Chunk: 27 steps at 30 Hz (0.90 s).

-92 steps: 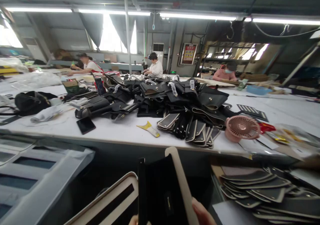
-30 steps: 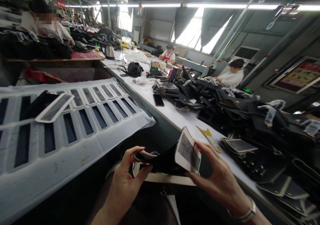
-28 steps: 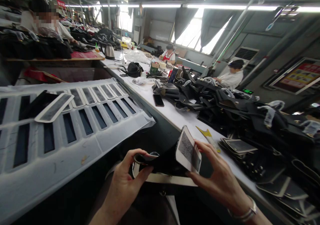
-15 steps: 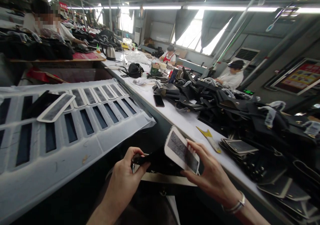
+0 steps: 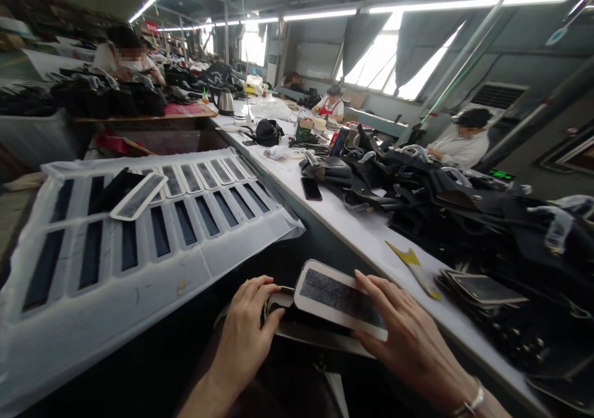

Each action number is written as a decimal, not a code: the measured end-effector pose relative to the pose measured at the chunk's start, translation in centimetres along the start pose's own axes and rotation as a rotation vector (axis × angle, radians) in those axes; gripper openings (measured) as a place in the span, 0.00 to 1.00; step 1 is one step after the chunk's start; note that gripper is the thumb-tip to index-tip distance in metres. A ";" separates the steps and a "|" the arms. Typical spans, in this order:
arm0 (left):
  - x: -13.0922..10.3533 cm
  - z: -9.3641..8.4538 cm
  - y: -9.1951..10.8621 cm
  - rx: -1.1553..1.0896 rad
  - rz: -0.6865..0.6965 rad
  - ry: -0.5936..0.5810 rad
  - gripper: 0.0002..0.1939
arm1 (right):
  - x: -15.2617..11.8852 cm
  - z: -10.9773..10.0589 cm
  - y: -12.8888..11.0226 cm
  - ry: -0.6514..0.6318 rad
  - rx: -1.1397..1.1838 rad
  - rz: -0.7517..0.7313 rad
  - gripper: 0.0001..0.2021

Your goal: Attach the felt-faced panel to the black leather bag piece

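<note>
A white-edged panel (image 5: 341,297) is held flat over black pieces (image 5: 297,314), gripped by the left hand (image 5: 245,331) and right hand (image 5: 411,337). A placing step is judged underway; careful edge alignment is called for.

"What's that flat piece?"

"A white-edged panel (image 5: 341,298) with a dark grey textured centre and rounded corners, lying nearly flat, tilted slightly."

"And beneath it?"

"A black leather piece (image 5: 297,317), partly hidden, close to the table's edge."

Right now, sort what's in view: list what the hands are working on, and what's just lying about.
In hand:
left hand
right hand
padded strip
black piece

Lying about:
phone
kettle
yellow scraper
heap of black bags
</note>
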<state>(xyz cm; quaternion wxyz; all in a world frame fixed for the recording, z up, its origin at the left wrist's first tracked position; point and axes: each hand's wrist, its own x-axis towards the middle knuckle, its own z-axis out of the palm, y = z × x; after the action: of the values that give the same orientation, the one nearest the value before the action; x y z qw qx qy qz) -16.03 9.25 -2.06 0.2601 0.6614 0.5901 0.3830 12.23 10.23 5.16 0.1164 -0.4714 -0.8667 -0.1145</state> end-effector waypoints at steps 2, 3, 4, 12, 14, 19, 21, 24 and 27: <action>-0.6 -0.2 -0.9 -0.140 -0.137 0.014 0.15 | 0.2 0.2 0.1 -0.003 -0.004 -0.018 0.41; -0.8 -0.2 -1.4 -0.223 -0.215 0.024 0.17 | 0.2 0.4 0.2 -0.005 -0.012 -0.034 0.41; -1.1 -0.1 -1.8 -0.316 -0.294 0.031 0.20 | 0.3 0.5 0.2 -0.006 -0.026 -0.055 0.40; -2.7 1.9 -2.4 -0.804 -0.632 0.041 0.29 | 0.6 1.1 1.4 0.105 -0.180 -0.137 0.27; -2.9 2.4 -2.3 -0.827 -0.668 0.038 0.30 | 0.3 1.1 1.6 0.089 -0.167 -0.142 0.26; -3.1 4.2 -2.5 -0.923 -0.745 0.083 0.31 | -0.3 2.0 0.7 0.004 -0.090 -0.172 0.31; -3.1 5.0 -2.7 -0.974 -0.784 0.116 0.31 | -0.1 2.4 0.4 -0.034 -0.048 -0.183 0.34; -3.0 5.9 -3.0 -1.072 -0.774 0.130 0.32 | 0.6 2.1 0.4 -0.093 0.049 -0.224 0.37; -2.8 6.5 -3.2 -1.139 -0.709 0.128 0.32 | 1.7 0.9 0.7 -0.223 0.174 -0.269 0.39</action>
<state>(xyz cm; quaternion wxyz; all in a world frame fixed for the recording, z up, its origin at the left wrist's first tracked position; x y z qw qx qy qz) -12.62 7.76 -8.91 0.6428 0.1631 0.4918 0.5643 11.86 12.23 4.85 0.0435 -0.3494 -0.9360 -0.0005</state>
